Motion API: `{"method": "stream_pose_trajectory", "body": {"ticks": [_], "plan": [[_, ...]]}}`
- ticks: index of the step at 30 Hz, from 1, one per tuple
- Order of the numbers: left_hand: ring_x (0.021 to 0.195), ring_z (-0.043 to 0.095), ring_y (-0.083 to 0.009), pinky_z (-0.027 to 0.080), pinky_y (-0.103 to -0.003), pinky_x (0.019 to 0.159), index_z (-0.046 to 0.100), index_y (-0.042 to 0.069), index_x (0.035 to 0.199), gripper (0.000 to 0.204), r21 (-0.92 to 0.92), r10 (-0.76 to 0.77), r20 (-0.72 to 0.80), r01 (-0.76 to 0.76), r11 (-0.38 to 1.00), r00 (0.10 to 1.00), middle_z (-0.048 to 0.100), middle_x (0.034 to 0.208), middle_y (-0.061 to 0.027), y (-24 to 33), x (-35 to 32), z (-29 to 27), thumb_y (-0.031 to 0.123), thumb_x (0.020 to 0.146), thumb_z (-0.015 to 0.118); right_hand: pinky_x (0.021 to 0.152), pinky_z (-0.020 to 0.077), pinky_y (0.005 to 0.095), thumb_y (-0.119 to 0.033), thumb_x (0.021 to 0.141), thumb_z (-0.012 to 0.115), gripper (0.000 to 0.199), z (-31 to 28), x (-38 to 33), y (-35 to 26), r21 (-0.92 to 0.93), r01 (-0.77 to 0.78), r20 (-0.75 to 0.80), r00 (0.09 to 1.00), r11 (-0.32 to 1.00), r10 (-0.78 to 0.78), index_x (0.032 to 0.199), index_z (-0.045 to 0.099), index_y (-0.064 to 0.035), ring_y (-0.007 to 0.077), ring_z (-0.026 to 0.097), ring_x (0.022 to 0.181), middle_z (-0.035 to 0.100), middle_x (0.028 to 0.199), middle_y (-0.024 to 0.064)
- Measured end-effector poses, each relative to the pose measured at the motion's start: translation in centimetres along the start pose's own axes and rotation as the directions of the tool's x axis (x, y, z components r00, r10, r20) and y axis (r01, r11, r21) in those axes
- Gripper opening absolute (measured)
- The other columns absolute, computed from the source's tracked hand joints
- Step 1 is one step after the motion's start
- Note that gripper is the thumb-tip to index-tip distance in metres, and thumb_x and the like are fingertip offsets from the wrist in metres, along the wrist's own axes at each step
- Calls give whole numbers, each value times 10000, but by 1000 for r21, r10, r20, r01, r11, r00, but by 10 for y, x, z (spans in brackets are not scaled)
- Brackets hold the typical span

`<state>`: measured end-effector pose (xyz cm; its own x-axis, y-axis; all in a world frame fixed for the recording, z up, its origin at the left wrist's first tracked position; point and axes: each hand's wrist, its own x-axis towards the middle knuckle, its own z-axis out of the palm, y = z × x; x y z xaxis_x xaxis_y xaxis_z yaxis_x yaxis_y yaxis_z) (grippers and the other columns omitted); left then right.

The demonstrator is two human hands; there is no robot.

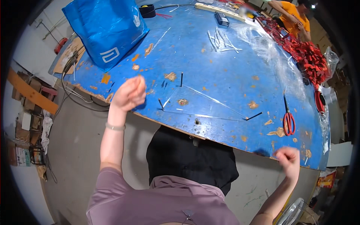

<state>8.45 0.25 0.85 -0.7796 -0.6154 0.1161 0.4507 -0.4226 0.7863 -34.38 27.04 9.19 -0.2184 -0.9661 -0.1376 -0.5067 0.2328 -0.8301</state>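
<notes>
As I face the blue table (pixel 232 67): both my forearms are raised, one toward each end of its near edge.
Left hand (pixel 130 93): curled into a fist above the edge, a pale band (pixel 115 127) round the wrist; whether anything small is inside, I cannot tell.
Right hand (pixel 288 157): fingers folded in, thumb beside them, near the table's right front corner; I see nothing gripped, though its inner side is hidden.
Clear strand (pixel 215 100): on the table between my hands, nearer the left, running in a long triangle with a dark peg (pixel 182 79) at each of three corners.
Blue bag (pixel 107 30): big and upright beyond my left hand; its contents are hidden.
Squat black piece (pixel 147 12): just right of the bag, something yellow at its top; whether it is a holder, I cannot tell.
Markings: a white rounded emblem (pixel 110 54) low on the bag, another white figure on its side; pale print on a small dark box (pixel 222 19) is too small to read.
Right side: red-handled scissors (pixel 288 122), then heaped red ribbon (pixel 313 62) near a person in orange (pixel 296 17).
</notes>
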Motion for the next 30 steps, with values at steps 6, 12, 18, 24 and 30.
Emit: {"method": "stream_pose_trajectory", "body": {"ticks": [6, 12, 18, 24, 30], "plan": [[420, 306, -53, 243, -183, 373, 478, 51, 766, 270, 21, -140, -310, 154, 988, 940, 308, 497, 54, 10, 63, -4, 283, 895, 435, 434, 231, 208, -183, 792, 582, 214, -2, 95, 3, -118, 80, -261, 959, 990, -109, 694, 590, 7, 17, 322, 492, 418, 530, -57], [515, 467, -95, 370, -227, 445, 541, 36, 821, 212, 858, 55, -336, 281, 429, 940, 456, 567, 9, -26, 90, 15, 241, 860, 501, 430, 245, 216, -193, 781, 603, 266, -18, 139, 51, -271, -48, -419, 905, 961, -73, 618, 551, 11, 26, 332, 491, 425, 518, -45], [633, 550, -131, 428, -285, 539, 584, 39, 861, 131, 962, 128, 159, -124, -243, 979, 565, 716, -51, -23, 93, 15, 154, 801, 570, 445, 292, 227, -194, 758, 630, 320, -21, 64, 88, -127, -218, -397, 905, 968, 152, 565, 499, 26, 44, 369, 496, 449, 490, -12], [646, 542, -84, 392, -190, 531, 592, 22, 938, 162, 997, 403, -76, 58, 56, 912, 575, 722, -39, 16, 72, 77, 51, 782, 560, 427, 235, 218, -210, 762, 628, 288, -8, -61, 116, -81, -428, -378, 849, 900, 370, 562, 523, -31, 33, 326, 475, 383, 489, -61], [582, 529, -211, 422, -282, 515, 613, 76, 827, 150, 744, -14, 447, -363, 560, 894, 529, 630, -73, -108, 76, 179, 157, 711, 660, 400, 205, 212, -205, 782, 607, 259, 19, -214, 123, 122, -674, -369, 651, 729, 663, 592, 569, -34, 25, 310, 433, 374, 461, -68]]}}
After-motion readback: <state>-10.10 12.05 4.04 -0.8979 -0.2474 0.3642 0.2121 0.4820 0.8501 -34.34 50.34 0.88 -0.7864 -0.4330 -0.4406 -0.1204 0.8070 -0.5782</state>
